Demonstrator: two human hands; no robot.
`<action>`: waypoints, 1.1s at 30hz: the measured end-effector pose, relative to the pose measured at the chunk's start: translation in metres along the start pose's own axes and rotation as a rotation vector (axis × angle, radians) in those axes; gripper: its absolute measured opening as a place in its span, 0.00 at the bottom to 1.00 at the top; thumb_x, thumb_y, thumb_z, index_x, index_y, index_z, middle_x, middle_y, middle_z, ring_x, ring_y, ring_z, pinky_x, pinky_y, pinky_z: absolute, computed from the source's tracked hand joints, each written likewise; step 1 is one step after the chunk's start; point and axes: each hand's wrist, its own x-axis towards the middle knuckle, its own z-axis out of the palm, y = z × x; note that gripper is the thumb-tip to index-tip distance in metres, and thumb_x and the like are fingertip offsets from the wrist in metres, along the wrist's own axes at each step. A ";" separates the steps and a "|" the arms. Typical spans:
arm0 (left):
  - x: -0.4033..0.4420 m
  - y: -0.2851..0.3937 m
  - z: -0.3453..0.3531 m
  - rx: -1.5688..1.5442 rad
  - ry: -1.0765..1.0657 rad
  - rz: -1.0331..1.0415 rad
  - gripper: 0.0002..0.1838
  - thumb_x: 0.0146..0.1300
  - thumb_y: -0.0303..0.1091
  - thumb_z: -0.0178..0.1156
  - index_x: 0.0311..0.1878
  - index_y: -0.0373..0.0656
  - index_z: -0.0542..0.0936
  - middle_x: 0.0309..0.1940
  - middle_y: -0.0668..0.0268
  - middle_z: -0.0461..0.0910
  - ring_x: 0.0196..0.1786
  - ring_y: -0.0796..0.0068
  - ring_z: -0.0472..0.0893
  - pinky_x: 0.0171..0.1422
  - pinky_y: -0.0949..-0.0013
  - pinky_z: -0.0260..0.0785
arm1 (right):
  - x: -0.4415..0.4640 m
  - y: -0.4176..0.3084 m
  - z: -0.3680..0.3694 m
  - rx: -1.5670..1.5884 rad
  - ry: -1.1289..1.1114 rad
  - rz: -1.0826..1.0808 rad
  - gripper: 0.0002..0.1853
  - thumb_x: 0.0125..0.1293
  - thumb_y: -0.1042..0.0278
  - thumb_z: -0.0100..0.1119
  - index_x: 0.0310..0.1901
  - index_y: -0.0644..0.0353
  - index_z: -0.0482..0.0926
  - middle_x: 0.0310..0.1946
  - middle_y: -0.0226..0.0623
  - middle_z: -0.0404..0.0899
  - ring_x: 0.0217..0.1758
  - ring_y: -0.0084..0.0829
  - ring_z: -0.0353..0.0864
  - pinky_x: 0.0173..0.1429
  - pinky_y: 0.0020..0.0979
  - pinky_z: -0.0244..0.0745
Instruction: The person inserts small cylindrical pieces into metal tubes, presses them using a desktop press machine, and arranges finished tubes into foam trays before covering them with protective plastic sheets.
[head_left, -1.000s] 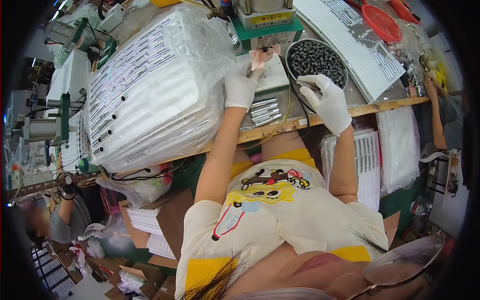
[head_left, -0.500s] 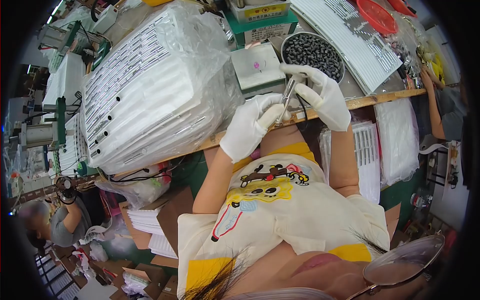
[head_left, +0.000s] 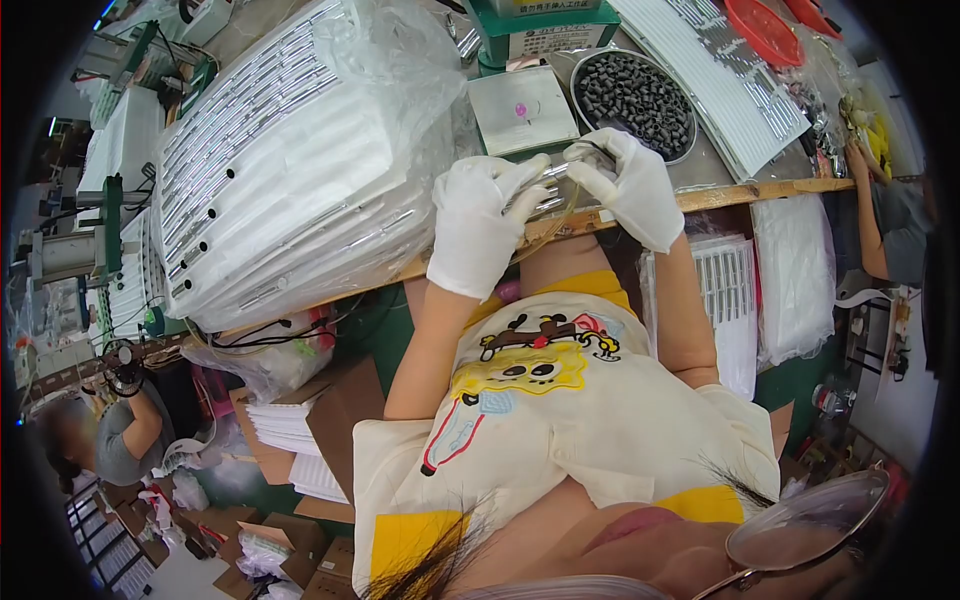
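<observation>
My left hand (head_left: 472,222), in a white glove, is closed around shiny metal tubes (head_left: 550,188) just above the table edge. More than one tube seems to lie there, but the fingers cover part of them. My right hand (head_left: 632,188), also gloved, has its thumb and fingers pinched at the right end of a tube; whether a small part sits between the fingertips is hidden. Right behind that hand stands a round metal bowl (head_left: 694,130) full of small black plugs (head_left: 632,100). A white block with a pink mark (head_left: 521,112) lies behind both hands.
Bagged trays of metal tubes (head_left: 290,180) fill the table's left side. A green press base (head_left: 545,35) stands at the back. A white ribbed tray (head_left: 720,90) and a red basket (head_left: 765,30) lie right. Other people work at far left and right. The wooden table edge (head_left: 725,195) runs in front.
Both hands have moved slightly, the left one upward. The metal tube, steeply tilted before, now lies nearly level between them. The view has shifted a little.
</observation>
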 end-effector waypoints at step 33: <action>-0.048 -0.042 0.056 -0.137 -0.059 -0.499 0.32 0.70 0.25 0.62 0.76 0.35 0.67 0.57 0.43 0.81 0.56 0.49 0.83 0.64 0.54 0.73 | -0.003 0.041 0.036 -0.559 0.044 0.092 0.12 0.66 0.66 0.67 0.51 0.53 0.85 0.40 0.39 0.90 0.45 0.44 0.89 0.50 0.41 0.83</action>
